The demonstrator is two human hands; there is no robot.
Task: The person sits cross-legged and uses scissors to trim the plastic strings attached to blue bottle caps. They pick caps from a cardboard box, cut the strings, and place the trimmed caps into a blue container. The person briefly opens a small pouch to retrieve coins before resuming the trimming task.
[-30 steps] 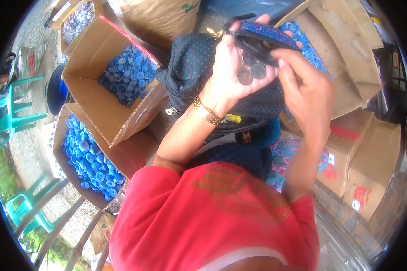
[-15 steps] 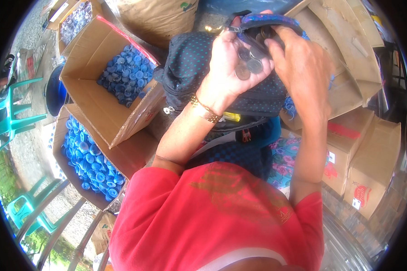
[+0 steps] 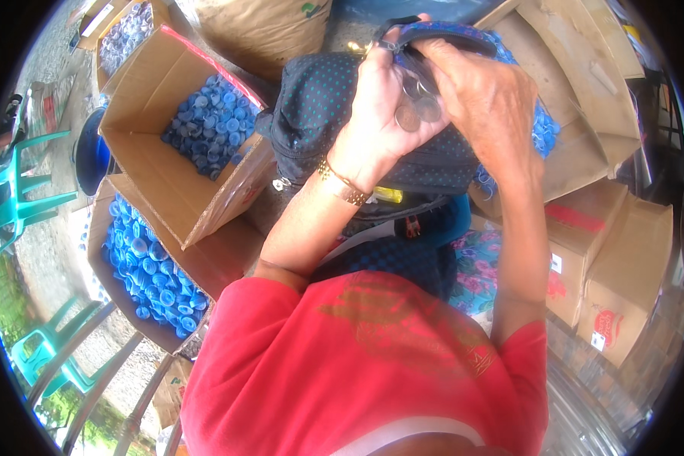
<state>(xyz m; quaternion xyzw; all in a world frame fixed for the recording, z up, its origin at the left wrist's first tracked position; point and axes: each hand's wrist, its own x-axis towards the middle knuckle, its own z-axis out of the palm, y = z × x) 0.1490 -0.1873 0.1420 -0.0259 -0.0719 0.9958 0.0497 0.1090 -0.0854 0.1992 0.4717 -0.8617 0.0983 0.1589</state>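
Note:
My left hand (image 3: 380,114), with a gold-coloured watch band at the wrist, is palm up. Several coins (image 3: 416,111) lie on its palm and fingers. The same hand holds the near edge of a dark zipped coin purse (image 3: 448,30) with a blue-purple patterned rim. My right hand (image 3: 486,95) covers the purse's right side, its back toward me and its fingers bent down beside the coins. Its fingertips are hidden, so whether they grip anything does not show. Beneath both hands sits a black bag (image 3: 315,106) with teal dots.
On the left stand two cardboard boxes of blue caps, one greyish-blue (image 3: 213,121), one brighter (image 3: 152,266). A full brown sack (image 3: 258,30) is behind them. Open cardboard (image 3: 585,114) with blue strips and more boxes (image 3: 623,281) stand at right. Green chairs (image 3: 23,186) are at far left.
My right hand has shifted slightly left and over the purse, covering more of its opening. The coins in my left palm stay nearly in place.

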